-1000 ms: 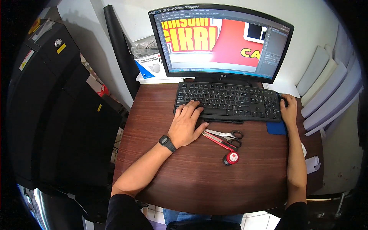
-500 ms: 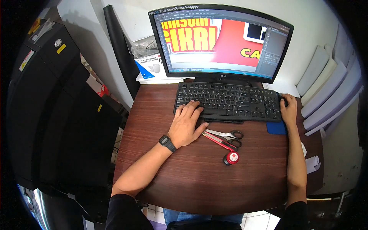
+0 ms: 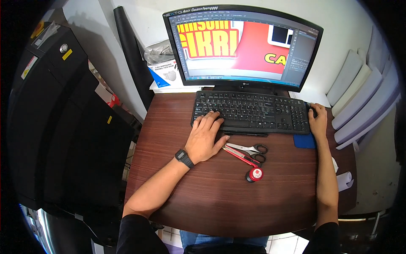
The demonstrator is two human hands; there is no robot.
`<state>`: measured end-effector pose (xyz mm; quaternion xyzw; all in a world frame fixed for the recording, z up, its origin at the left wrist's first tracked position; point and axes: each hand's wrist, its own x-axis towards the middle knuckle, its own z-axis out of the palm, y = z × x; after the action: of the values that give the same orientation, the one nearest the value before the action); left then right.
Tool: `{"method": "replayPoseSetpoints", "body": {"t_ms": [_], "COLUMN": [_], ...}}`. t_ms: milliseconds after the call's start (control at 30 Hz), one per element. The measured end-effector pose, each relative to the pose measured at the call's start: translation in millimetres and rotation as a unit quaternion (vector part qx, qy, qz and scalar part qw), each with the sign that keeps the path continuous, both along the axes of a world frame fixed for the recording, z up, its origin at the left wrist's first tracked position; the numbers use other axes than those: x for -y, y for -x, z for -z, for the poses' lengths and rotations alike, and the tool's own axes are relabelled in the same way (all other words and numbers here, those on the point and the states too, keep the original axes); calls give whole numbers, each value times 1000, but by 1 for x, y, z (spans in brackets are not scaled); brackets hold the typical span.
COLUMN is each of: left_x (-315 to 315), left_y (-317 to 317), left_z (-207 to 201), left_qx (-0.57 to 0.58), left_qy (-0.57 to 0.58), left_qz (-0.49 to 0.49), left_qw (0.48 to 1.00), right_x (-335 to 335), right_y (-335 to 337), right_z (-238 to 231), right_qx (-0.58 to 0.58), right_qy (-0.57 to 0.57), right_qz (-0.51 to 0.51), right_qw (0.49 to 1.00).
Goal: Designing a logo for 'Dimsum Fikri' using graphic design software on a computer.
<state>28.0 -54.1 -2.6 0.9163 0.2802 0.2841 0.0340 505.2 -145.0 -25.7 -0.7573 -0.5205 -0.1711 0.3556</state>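
My left hand rests on the near left corner of a black keyboard, fingers spread over the keys; a black watch is on that wrist. My right hand lies over a black mouse at the keyboard's right end, above a blue mouse pad. Behind the keyboard stands a black monitor showing a red and yellow design. Scissors with black handles lie just right of my left hand.
A small red and black round object lies on the brown wooden desk. A large black machine fills the left side. A blue and white box sits behind the monitor, white foam panels at right.
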Motion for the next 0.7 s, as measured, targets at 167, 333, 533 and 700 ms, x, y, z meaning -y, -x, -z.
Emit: {"method": "replayPoseSetpoints", "body": {"t_ms": [167, 333, 533, 700], "left_x": [0, 0, -1, 0], "left_y": [0, 0, 0, -1], "left_z": [1, 0, 1, 0], "left_qx": [-1, -2, -1, -10], "left_qy": [-2, -3, -3, -1], "left_qz": [0, 0, 0, -2], "left_qw": [1000, 1000, 1000, 1000], "right_x": [0, 0, 0, 1], "right_y": [2, 2, 3, 3], "right_z": [-1, -2, -2, -3], "right_qx": [-10, -6, -3, 0], "right_qy": [1, -4, -5, -2], "right_qz": [5, 2, 1, 2], "right_qw": [1000, 1000, 1000, 1000]}}
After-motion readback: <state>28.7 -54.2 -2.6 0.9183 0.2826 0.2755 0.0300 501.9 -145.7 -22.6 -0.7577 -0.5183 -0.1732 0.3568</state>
